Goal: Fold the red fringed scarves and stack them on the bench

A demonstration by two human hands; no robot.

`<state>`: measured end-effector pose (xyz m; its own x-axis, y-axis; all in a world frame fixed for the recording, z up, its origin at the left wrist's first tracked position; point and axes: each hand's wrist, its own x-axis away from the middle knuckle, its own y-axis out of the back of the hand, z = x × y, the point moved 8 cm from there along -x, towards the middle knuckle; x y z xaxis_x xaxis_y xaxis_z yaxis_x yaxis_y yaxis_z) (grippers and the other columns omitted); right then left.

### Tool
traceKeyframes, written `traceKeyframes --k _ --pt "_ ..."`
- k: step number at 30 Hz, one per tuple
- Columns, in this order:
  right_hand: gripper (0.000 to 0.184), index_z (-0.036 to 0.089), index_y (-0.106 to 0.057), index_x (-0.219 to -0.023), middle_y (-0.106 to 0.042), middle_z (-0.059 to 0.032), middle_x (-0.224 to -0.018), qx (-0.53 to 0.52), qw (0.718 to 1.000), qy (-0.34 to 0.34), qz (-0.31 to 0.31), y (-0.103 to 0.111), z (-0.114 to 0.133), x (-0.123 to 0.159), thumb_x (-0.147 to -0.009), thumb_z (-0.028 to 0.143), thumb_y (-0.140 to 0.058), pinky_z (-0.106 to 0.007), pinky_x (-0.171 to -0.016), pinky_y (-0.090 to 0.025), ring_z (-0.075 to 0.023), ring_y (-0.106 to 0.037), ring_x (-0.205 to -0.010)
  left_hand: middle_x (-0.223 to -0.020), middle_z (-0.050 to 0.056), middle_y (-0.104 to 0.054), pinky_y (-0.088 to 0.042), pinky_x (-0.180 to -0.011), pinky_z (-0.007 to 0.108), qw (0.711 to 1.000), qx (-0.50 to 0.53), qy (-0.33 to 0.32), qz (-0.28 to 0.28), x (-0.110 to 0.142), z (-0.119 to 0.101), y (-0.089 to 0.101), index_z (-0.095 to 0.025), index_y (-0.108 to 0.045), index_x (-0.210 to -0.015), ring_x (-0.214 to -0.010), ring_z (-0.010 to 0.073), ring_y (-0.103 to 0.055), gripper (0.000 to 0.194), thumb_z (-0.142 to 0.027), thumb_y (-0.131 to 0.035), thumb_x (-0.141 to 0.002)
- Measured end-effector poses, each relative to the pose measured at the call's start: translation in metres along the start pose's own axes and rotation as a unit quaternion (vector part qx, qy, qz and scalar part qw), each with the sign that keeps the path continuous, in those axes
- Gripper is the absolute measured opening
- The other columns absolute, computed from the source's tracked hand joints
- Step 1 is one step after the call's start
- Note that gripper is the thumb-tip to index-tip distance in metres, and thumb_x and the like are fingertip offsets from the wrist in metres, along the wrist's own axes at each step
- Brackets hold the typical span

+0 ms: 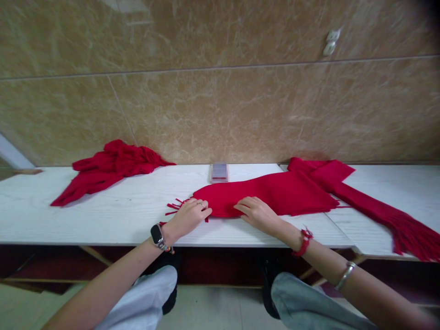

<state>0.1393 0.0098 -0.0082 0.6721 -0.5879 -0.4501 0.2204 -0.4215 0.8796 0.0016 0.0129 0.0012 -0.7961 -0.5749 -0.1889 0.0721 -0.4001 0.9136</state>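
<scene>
A red scarf [261, 192], folded into a long flat strip, lies lengthwise in front of me. Its left end has short fringe sticking out beside my left hand [192, 211], whose fingers are bent and closed on the cloth near that end. My right hand [257, 213] pinches the near edge around the strip's middle, fingertips together on the fabric. The thumbs and whatever cloth lies under the fingers are partly hidden.
On the white tabletop [130, 220], a crumpled red scarf [113, 167] lies at left and a loosely folded, fringed red scarf [364, 201] at right. A small flat box [219, 173] rests near the tiled wall [213, 114]. A small white cat figure [332, 42] is on the wall.
</scene>
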Motion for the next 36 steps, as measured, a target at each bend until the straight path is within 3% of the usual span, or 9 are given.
traceKeyframes --k 4,7,14,20,26,32,36 --pt "0.019 0.016 -0.062 -0.073 -0.061 -0.0036 -0.070 0.024 0.999 -0.001 0.027 -0.006 0.002 -0.005 -0.084 0.009 -0.049 -0.029 -0.065 -0.032 -0.0158 -0.051 -0.067 -0.084 0.003 -0.054 -0.040 -0.078 0.031 1.000 -0.015 0.007 -0.014 0.001 -0.001 0.001 -0.016 -0.058 -0.088 -0.081 0.0174 -0.052 0.017 -0.006 -0.046 -0.085" --pt "0.022 0.016 -0.060 -0.067 -0.059 -0.0033 -0.067 0.037 0.999 -0.009 0.018 -0.003 0.001 -0.007 -0.083 0.007 -0.048 -0.029 -0.063 -0.030 -0.0150 -0.048 -0.063 -0.085 0.004 -0.054 -0.040 -0.077 0.031 0.999 -0.013 0.011 -0.027 0.001 -0.001 0.000 -0.016 -0.058 -0.088 -0.083 0.0179 -0.051 0.017 -0.006 -0.045 -0.085" --pt "0.021 0.016 -0.061 -0.069 -0.060 -0.0039 -0.070 0.044 0.999 -0.002 0.009 0.002 0.004 -0.006 -0.084 0.008 -0.049 -0.029 -0.064 -0.031 -0.0162 -0.049 -0.067 -0.088 0.004 -0.055 -0.039 -0.080 0.031 1.000 0.006 0.005 -0.005 0.003 -0.001 0.000 -0.017 -0.057 -0.090 -0.086 0.0179 -0.052 0.017 -0.006 -0.045 -0.085" --pt "0.015 0.015 -0.062 -0.094 -0.063 -0.0067 -0.085 0.003 0.999 0.033 -0.001 0.001 0.016 -0.007 -0.085 0.014 -0.051 -0.029 -0.070 -0.034 -0.0178 -0.052 -0.080 -0.086 0.004 -0.058 -0.039 -0.075 0.031 0.999 -0.001 -0.042 -0.008 0.006 -0.012 0.003 -0.016 -0.058 -0.090 -0.081 0.0172 -0.054 0.013 -0.010 -0.048 -0.086" --pt "0.018 0.016 -0.060 -0.071 -0.059 -0.0032 -0.069 0.029 0.999 0.031 0.003 -0.002 0.020 -0.012 -0.085 0.011 -0.050 -0.029 -0.063 -0.030 -0.0154 -0.048 -0.066 -0.083 0.004 -0.057 -0.040 -0.073 0.030 0.999 -0.038 -0.034 -0.011 0.007 -0.010 0.003 -0.016 -0.057 -0.090 -0.078 0.0177 -0.054 0.012 -0.008 -0.051 -0.083" --pt "0.024 0.017 -0.059 -0.066 -0.056 -0.0028 -0.067 0.021 0.999 0.011 -0.025 0.002 0.020 -0.013 -0.085 0.008 -0.047 -0.029 -0.062 -0.029 -0.0155 -0.045 -0.065 -0.100 0.008 -0.058 -0.039 -0.082 0.035 0.999 -0.007 -0.018 -0.035 -0.002 -0.016 0.012 -0.016 -0.054 -0.102 -0.096 0.0220 -0.053 0.019 -0.017 -0.054 -0.084" --pt "0.022 0.016 -0.059 -0.068 -0.057 -0.0035 -0.067 0.023 1.000 -0.003 -0.021 0.000 0.018 -0.015 -0.084 0.008 -0.047 -0.029 -0.063 -0.031 -0.0159 -0.046 -0.065 -0.093 0.008 -0.062 -0.043 -0.077 0.033 1.000 0.000 -0.013 -0.020 -0.010 -0.020 0.007 -0.014 -0.056 -0.099 -0.086 0.0195 -0.058 0.017 -0.008 -0.049 -0.085"
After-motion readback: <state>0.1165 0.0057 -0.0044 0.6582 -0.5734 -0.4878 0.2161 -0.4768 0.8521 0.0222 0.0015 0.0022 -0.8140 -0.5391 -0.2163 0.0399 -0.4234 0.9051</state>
